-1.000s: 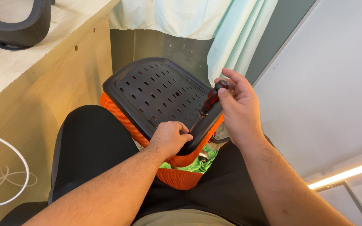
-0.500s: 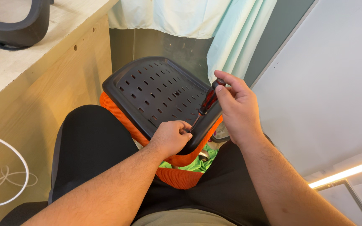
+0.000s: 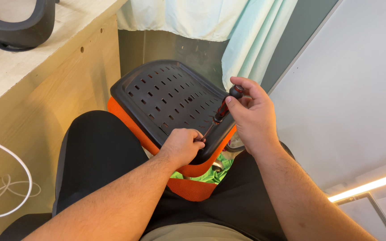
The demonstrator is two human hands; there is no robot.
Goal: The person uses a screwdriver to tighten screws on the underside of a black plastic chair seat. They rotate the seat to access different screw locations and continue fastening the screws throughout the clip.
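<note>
Screwdriver (image 3: 221, 111) tip-down, tilted toward left hand (image 3: 182, 145)

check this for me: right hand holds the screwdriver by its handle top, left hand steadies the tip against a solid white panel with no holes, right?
Not quite. The head view shows the panel is black and slotted. The right hand does hold the screwdriver by its handle top; the left hand sits at its tip.

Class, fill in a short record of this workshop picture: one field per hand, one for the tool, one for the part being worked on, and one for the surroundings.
Left hand: rests on the near edge of the black slotted plastic panel, fingers by the tool's tip
Right hand: grips the screwdriver by its black-and-red handle
Tool: tilted, tip down at the panel's near edge
Part: panel backed with orange mesh cushion, resting on the lap
Surroundings: wooden bench at left, white cable, pale curtain
</note>
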